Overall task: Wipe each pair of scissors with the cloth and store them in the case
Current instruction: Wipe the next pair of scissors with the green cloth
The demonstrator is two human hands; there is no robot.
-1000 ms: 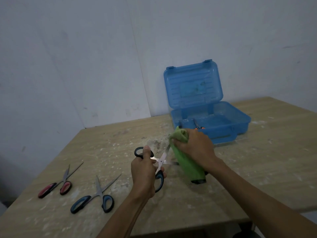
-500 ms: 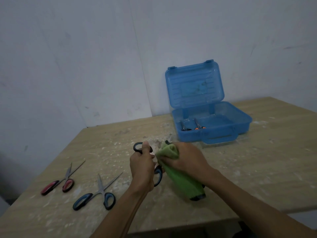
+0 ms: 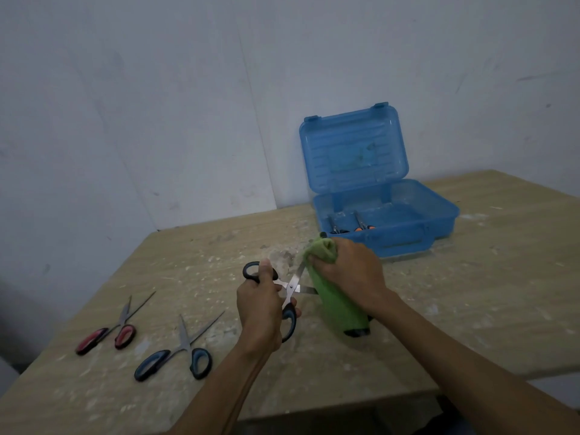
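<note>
Centre frame: black-handled scissors (image 3: 292,288), blades spread, tips in green cloth (image 3: 337,296). Red pair (image 3: 108,329) and blue pair (image 3: 179,356) lie open, lower left. Blue case (image 3: 386,237), lid up, upper right, holds two pairs (image 3: 348,226).

Cases: one blue case (image 3: 408,229) is counted.
Cloths: one green cloth (image 3: 335,298) is counted.
Scissors held: one black-handled pair (image 3: 292,288).
Scissors lying loose: two, a red-handled pair (image 3: 106,335) and a blue-handled pair (image 3: 175,356).
Scissors stored: two are made out, a dark-handled pair (image 3: 335,229) and an orange-handled pair (image 3: 362,226).
Hands: two, the left hand (image 3: 259,306) and the right hand (image 3: 351,271).
</note>
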